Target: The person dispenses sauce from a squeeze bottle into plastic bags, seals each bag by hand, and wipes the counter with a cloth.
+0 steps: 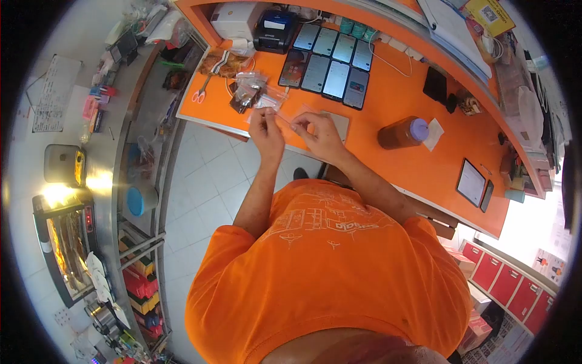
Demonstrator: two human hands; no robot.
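My left hand (pixel 267 132) and my right hand (pixel 319 134) are close together over the front edge of the orange desk, fingers pinched. Between them stretches a small clear plastic bag (pixel 285 118) with a thin reddish edge; its contents, if any, are too small to tell. Just beyond my left hand lies a pile of small clear bags (pixel 248 88), some with dark items inside. A flat greyish panel (pixel 339 125) sits on the desk beside my right hand.
Several phones (pixel 315 74) lie in two rows at the back, next to a black printer (pixel 274 31). Scissors (pixel 201 91) with reddish handles are at the left end. A brown bottle with a purple lid (pixel 418 129) and a tablet (pixel 470 182) are on the right.
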